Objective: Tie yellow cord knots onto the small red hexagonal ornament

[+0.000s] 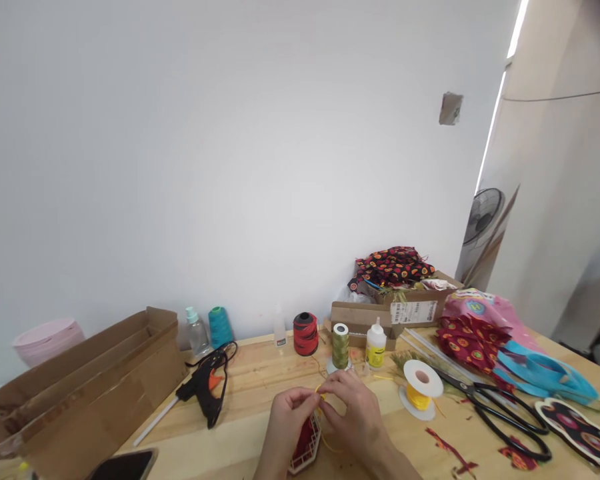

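Yellow cord (321,393) is pinched in front of the person, above the tabletop (240,443), between the fingertips of the left hand (294,412) and right hand (354,408), both nearly closed. Being apparently light, limp and smooth, it is best gripped close to the working point. The red-centred lattice piece (307,445) below looks stiff but thin, better held by its rim.

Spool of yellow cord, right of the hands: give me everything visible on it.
The spool has two round white flanges, plastic-looking, with a hole in the middle of the upper one. Yellow cord is wound between them; a loose bit shows at its right. It stands on its lower flange on the wooden table. The right hand is apart from it; whether the scissors touch it is unclear.
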The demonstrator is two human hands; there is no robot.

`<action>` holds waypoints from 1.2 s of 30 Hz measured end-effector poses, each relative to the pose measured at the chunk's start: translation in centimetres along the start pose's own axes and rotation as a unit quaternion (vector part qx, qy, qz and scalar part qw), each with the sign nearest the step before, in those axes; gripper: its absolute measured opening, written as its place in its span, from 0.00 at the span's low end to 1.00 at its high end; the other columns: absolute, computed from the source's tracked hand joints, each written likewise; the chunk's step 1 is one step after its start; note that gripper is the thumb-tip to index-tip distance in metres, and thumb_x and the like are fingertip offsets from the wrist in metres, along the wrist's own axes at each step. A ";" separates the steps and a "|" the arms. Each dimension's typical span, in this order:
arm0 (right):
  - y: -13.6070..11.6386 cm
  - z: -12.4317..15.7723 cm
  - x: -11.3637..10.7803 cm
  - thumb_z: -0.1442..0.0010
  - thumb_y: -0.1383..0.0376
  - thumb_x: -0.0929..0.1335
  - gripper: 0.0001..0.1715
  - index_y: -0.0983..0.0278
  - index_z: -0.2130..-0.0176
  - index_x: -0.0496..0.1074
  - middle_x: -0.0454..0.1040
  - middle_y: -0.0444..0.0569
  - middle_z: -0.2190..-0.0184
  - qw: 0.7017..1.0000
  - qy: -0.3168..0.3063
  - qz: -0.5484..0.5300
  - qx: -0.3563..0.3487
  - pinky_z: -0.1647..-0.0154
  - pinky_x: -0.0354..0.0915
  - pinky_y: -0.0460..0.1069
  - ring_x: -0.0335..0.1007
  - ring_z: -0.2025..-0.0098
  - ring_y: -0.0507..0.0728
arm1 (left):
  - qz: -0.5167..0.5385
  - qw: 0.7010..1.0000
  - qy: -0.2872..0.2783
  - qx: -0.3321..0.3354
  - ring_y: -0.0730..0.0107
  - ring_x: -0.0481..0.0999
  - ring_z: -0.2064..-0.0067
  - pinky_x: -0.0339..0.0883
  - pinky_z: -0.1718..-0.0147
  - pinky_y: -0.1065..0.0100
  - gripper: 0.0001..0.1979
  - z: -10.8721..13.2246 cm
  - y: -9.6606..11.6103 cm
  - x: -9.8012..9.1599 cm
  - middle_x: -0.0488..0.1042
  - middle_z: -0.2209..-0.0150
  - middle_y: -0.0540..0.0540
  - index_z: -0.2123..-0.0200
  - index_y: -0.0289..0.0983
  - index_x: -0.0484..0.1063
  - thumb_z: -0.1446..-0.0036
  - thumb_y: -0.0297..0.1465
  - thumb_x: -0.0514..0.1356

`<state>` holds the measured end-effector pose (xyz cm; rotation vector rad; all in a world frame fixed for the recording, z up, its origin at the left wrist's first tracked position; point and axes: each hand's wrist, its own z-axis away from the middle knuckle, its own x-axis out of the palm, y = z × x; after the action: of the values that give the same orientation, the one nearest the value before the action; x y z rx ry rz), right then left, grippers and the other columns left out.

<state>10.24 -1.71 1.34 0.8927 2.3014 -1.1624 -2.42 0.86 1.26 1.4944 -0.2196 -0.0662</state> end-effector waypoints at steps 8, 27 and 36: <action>0.5 -0.1 0.3 0.50 0.68 0.62 0.08 0.59 0.72 0.70 0.68 0.44 0.74 0.999 -0.004 0.040 -0.012 0.72 0.56 0.44 0.61 0.70 0.52 | -0.070 0.997 0.006 0.045 0.69 0.70 0.77 0.62 0.76 0.72 0.08 0.1 0.2 0.0 0.75 0.82 0.49 0.77 0.34 0.75 0.63 0.32 0.60; 0.2 -0.2 0.3 0.50 0.68 0.62 0.09 0.58 0.73 0.70 0.69 0.44 0.74 0.999 -0.007 0.051 0.004 0.73 0.56 0.43 0.61 0.70 0.52 | -0.151 0.982 0.039 0.101 0.63 0.72 0.70 0.65 0.68 0.67 0.08 0.2 0.4 -0.1 0.76 0.73 0.44 0.75 0.34 0.73 0.60 0.32 0.58; 0.3 -0.2 0.2 0.51 0.68 0.62 0.09 0.59 0.71 0.71 0.69 0.44 0.73 0.999 -0.001 -0.006 0.045 0.69 0.56 0.45 0.62 0.68 0.52 | -0.103 0.988 0.051 0.104 0.70 0.70 0.74 0.63 0.76 0.72 0.20 -0.1 -0.5 0.0 0.73 0.74 0.46 0.60 0.33 0.66 0.59 0.32 0.58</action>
<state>10.31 -1.39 1.20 0.9112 2.2701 -1.2803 -2.34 0.94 0.79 1.7207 0.0115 -0.1360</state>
